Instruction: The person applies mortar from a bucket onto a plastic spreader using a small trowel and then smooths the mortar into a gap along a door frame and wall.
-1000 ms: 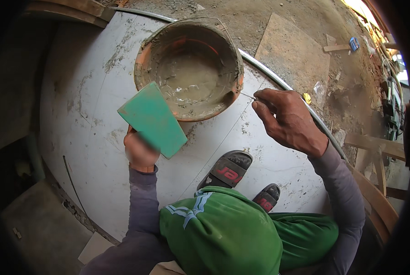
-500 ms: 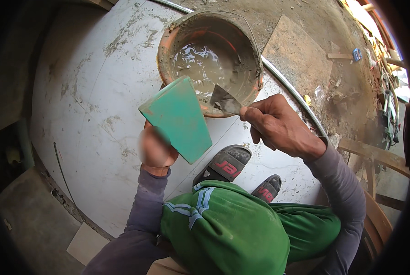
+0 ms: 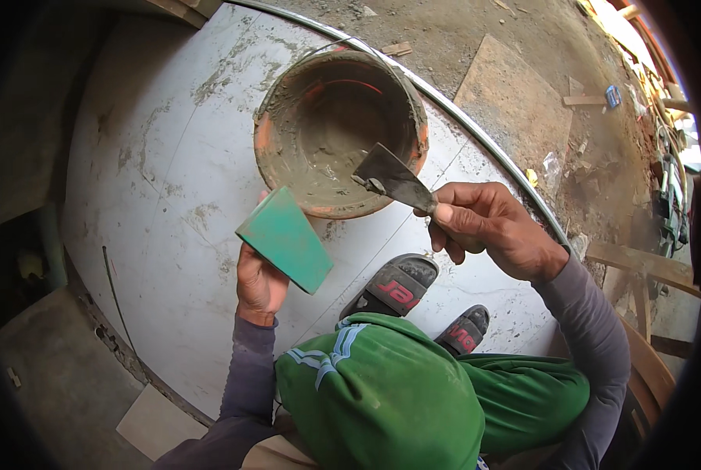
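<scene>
My left hand (image 3: 262, 283) is closed around a green flat block (image 3: 288, 240) with straight edges. The hand covers its underside, and its exact kind is unclear. Between the thumb and fingers of my right hand (image 3: 495, 227) is a putty knife (image 3: 395, 175) with a flared metal blade. A small lump of grey mix clings to the blade, which overlaps the near right rim of the bucket in view. The orange bucket (image 3: 266, 139), caked with grey mortar, stands just beyond both hands. Wet grey mortar (image 3: 331, 160) lies inside it.
White floor tiles (image 3: 143, 211) with cement smears spread under the bucket. A metal strip (image 3: 476, 129) edges them, with bare dirt and a flat board (image 3: 515, 86) beyond. My sandals (image 3: 393, 286) and green-clad knees are close by. Timber pieces (image 3: 640, 262) stand at the right.
The bucket sits farther left and nearer, its wire handle lying differently. The green block has shifted slightly left and is tilted more. The putty knife now shows more blade, with mix on it.
</scene>
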Demonstrator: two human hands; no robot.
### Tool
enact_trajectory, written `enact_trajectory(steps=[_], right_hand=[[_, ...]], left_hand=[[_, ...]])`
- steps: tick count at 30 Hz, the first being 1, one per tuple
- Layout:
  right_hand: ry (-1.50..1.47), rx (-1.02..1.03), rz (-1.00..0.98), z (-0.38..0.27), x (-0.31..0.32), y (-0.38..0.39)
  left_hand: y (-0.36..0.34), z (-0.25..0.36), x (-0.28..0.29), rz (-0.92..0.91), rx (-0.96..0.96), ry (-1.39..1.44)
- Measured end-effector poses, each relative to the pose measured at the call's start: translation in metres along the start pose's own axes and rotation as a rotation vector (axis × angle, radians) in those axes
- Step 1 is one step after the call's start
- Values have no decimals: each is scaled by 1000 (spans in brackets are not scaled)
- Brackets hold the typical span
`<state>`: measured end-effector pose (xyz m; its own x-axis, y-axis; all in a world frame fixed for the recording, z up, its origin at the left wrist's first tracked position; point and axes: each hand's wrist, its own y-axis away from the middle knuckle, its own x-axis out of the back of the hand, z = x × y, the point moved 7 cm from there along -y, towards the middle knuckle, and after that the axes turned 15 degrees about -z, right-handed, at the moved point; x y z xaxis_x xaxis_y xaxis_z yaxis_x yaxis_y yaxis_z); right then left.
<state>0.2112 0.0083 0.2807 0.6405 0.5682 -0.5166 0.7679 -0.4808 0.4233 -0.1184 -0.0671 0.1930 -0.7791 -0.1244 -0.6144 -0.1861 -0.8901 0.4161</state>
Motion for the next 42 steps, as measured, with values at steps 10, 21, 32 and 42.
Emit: enact_trajectory(steps=[10,21,32,42], right_hand=[[660,318,60,-65,-46,14],[1094,612,508,-77,-16,89],[1031,351,837,-8,36,180],[512,351,1098,107,36,239]], left_hand=[[-14,22,-97,-500,-22,222],[-62,-51,-205,-795,277,393],[-79,-67,-225,-771,377,515],[-115,-129,-267,-677,396,53]])
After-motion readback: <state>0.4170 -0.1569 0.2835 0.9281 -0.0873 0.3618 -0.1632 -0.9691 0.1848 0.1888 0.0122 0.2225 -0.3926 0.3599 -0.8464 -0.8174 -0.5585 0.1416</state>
